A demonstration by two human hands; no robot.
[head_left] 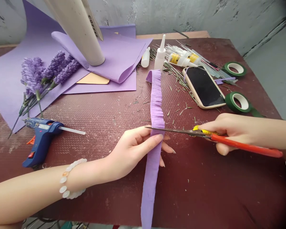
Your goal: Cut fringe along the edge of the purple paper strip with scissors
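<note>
A long purple paper strip [150,178] runs from the middle of the table toward its front edge. Its far part is cut into a fringe along the right side, and the near part is uncut. My left hand [135,148] pinches the strip, thumb on top and fingers beneath. In my right hand [225,132] is a pair of scissors [243,144] with red and yellow on the handles. Their blades lie level across the strip, just beyond my left thumb. How far apart the blades are is hard to make out.
Left are a blue glue gun [44,138] and purple flowers [33,73]. Behind, a white cylinder [85,41] stands on purple sheets [124,60]. Glue bottles [160,55], a phone [203,86] and green tape rolls [238,101] lie at back right, among scattered stem scraps.
</note>
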